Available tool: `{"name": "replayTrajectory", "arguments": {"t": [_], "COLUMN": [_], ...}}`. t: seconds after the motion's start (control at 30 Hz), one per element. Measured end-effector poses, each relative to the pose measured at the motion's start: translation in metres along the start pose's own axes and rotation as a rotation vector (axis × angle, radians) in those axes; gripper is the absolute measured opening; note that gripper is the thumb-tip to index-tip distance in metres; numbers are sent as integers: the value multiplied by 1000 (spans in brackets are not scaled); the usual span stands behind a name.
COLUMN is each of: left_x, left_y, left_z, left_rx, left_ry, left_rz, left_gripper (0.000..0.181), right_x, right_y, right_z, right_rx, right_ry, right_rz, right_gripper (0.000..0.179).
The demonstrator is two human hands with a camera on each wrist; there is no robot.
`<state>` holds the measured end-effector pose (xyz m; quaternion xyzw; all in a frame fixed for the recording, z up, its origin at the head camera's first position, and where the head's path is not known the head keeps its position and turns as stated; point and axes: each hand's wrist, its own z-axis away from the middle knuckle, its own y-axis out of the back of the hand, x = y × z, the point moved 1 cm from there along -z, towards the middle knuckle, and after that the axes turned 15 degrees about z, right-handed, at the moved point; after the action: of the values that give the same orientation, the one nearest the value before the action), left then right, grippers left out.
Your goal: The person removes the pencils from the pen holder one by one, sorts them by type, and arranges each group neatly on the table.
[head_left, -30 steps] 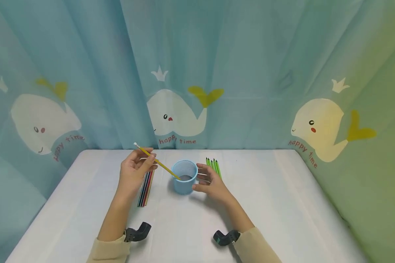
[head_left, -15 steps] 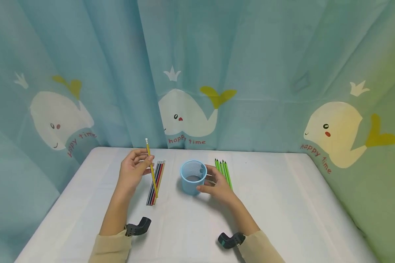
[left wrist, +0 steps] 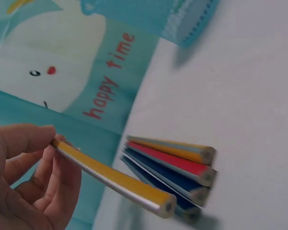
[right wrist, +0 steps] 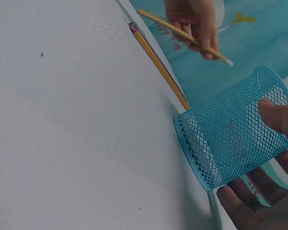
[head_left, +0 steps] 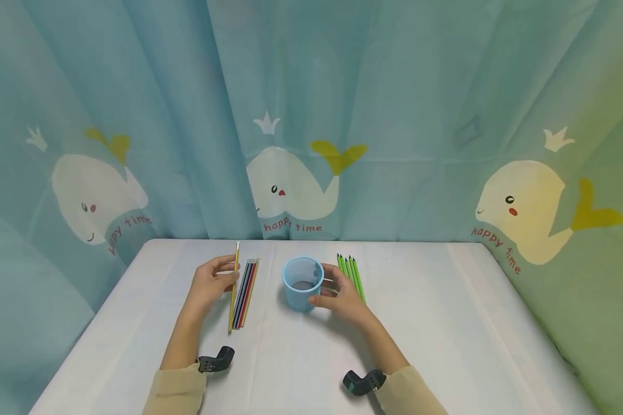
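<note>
Between thumb and fingers, my left hand (head_left: 207,285) pinches a yellow pencil (head_left: 233,305) by its upper part, the eraser end pointing away. In the left wrist view the yellow pencil (left wrist: 115,181) shows its flat, unsharpened end. Just right of it lies a row of several pencils (head_left: 246,297), dark blue, red and yellow. My right hand (head_left: 345,300) holds a light blue mesh pen cup (head_left: 297,298) from its right side, thumb in front and fingers behind. Standing upright on the table, the pen cup (right wrist: 230,134) has no pencils inside.
Several green pencils (head_left: 358,282) with dark tips lie behind the right hand, partly hidden by it. All of this is on a white-covered table (head_left: 436,334). A blue-green curtain (head_left: 410,115) with whale prints hangs right behind the table's back edge.
The yellow pencil has swung away from the cup's mouth, left across the row and down to its left side, lowering with my left hand. My right hand stays at the cup.
</note>
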<state>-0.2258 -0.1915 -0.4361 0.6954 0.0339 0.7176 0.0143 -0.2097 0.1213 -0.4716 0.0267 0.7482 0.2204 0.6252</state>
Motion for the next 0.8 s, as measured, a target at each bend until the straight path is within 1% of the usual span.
{"name": "replayTrajectory", "arguments": {"t": [0.13, 0.27, 0.43, 0.6, 0.7, 0.8], "left_x": [-10, -19, -27, -33, -35, -37], "left_y": [1, 3, 3, 4, 4, 2], "left_z": [-5, -11, -18, -18, -18, -19], "left_rx": [1, 5, 22, 40, 46, 36], "left_ry": [13, 9, 6, 13, 9, 3], "left_rz": [-39, -78, -165, -236, -253, -260], "left_gripper": [45, 46, 46, 45, 44, 45], "right_x": [0, 0, 1, 2, 3, 3], "right_y": [-3, -4, -6, -8, -8, -8], "right_z": [-1, -3, -4, -5, -5, -5], "right_rx": [-1, 0, 0, -16, -20, -12], "right_ry": [-12, 2, 7, 24, 26, 26], "right_rz": [-9, -14, -2, 4, 3, 4], "right_gripper": [78, 79, 77, 76, 76, 76]}}
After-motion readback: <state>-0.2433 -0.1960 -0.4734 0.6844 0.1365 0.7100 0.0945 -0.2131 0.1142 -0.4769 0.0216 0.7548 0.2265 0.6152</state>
